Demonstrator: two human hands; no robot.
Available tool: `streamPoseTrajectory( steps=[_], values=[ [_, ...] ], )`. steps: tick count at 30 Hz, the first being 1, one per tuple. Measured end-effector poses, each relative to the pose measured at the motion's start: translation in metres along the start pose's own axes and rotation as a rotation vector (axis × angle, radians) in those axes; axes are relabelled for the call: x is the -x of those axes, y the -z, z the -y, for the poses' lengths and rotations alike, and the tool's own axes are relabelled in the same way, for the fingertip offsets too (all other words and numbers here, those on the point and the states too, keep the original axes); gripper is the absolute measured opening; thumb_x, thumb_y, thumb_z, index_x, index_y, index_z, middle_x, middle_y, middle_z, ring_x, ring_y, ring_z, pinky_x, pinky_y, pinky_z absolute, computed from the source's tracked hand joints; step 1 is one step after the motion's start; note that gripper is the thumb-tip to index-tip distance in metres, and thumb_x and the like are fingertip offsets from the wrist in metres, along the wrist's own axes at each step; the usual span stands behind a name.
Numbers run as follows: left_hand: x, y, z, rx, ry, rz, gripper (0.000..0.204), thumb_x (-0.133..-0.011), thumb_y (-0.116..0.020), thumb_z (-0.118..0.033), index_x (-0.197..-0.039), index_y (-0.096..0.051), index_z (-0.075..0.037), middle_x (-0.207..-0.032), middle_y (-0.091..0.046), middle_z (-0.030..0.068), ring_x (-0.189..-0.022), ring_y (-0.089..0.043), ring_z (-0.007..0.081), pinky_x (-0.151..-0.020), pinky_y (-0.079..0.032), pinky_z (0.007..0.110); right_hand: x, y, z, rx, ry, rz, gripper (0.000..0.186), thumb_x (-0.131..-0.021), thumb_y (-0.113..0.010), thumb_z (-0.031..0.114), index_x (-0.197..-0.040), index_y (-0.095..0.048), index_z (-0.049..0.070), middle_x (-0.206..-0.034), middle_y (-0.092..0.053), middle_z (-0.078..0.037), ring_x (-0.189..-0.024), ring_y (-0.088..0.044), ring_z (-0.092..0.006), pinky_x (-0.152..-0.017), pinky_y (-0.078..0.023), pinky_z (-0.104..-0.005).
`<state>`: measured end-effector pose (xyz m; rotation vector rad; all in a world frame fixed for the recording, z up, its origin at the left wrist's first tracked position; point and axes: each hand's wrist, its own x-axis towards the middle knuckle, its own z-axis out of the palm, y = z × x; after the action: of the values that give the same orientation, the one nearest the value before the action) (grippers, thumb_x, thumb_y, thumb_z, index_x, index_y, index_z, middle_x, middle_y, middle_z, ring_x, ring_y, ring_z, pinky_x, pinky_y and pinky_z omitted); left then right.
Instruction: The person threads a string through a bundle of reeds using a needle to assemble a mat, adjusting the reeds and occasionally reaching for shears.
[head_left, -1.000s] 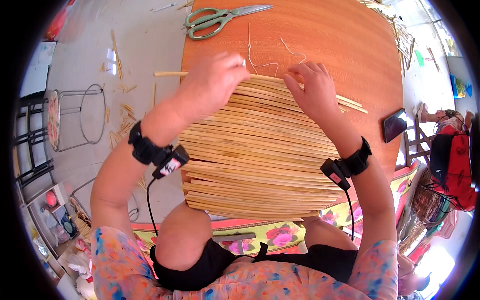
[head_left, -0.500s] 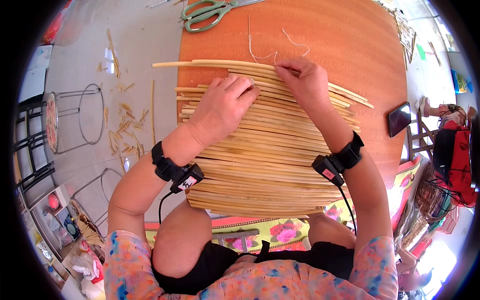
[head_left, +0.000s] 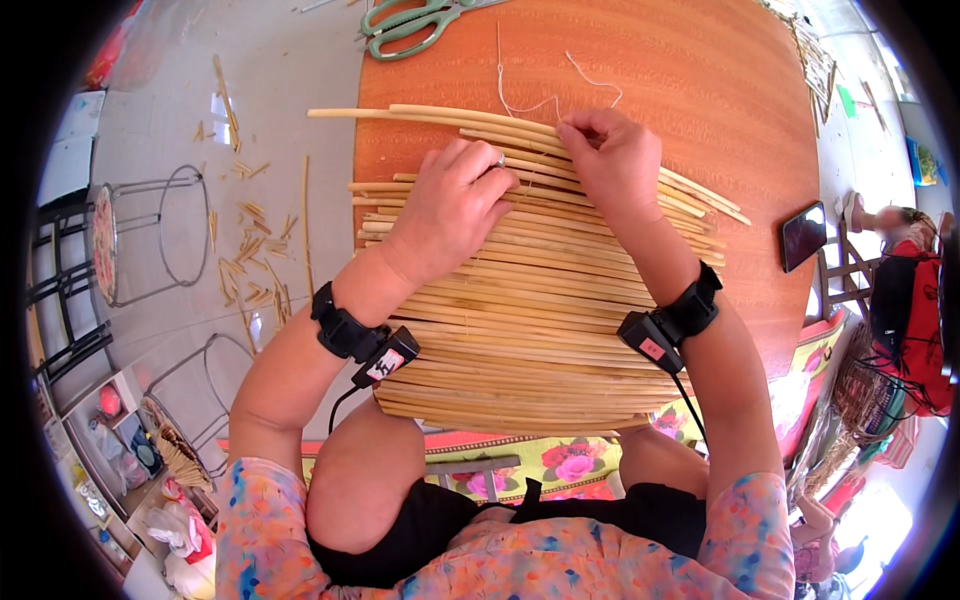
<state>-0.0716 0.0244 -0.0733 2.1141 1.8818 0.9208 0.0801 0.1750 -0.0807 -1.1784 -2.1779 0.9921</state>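
Observation:
A mat of pale yellow plant stalks (head_left: 520, 300), laid side by side and tied with thin thread, spans the table edge and my lap. My left hand (head_left: 450, 205), with a ring on one finger, is closed with its bent fingers pressed on the upper stalks. My right hand (head_left: 612, 165) pinches thumb and finger together at the far edge, where a white thread (head_left: 520, 108) reaches the fingertips; its loose ends lie on the table. The two farthest stalks (head_left: 430, 115) slant out past the left table edge. What is inside the left fingers is hidden.
Green-handled scissors (head_left: 405, 30) lie at the far left of the orange wooden table (head_left: 700, 80). A phone (head_left: 802, 237) rests by its right edge. Cut stalk pieces (head_left: 255, 250) litter the floor at left, near a round stool (head_left: 105, 245). Another person's leg (head_left: 880, 220) shows at right.
The farthest stalks have shifted slightly away from me and tilted, their left ends higher. Both hands stay near the same spots, the right fingertips moving slightly right.

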Motion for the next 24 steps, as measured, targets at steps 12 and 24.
streamPoseTrajectory(
  steps=[12, 24],
  values=[
    [0.000, -0.001, 0.002, -0.089, -0.046, -0.035, 0.024, -0.075, -0.076, -0.005, -0.098, -0.069, -0.004, -0.098, -0.055, 0.0079, -0.092, -0.056, 0.0275, -0.077, -0.046, 0.040, -0.003, -0.003, -0.013, -0.056, 0.149, -0.027, 0.012, -0.082, -0.076, 0.019, -0.084, -0.077, 0.007, -0.079, -0.073, -0.008, -0.075, -0.068, -0.0252, -0.069, -0.054, -0.0367],
    [-0.006, 0.003, -0.001, -0.124, -0.023, -0.076, 0.023, -0.075, -0.075, -0.006, -0.096, -0.066, -0.007, -0.095, -0.056, 0.0042, -0.091, -0.057, 0.0238, -0.075, -0.043, 0.039, -0.002, 0.002, -0.006, -0.092, 0.131, -0.051, 0.012, -0.083, -0.075, 0.015, -0.087, -0.077, 0.005, -0.080, -0.073, -0.011, -0.076, -0.069, -0.0238, -0.070, -0.056, -0.0339]
  ],
)
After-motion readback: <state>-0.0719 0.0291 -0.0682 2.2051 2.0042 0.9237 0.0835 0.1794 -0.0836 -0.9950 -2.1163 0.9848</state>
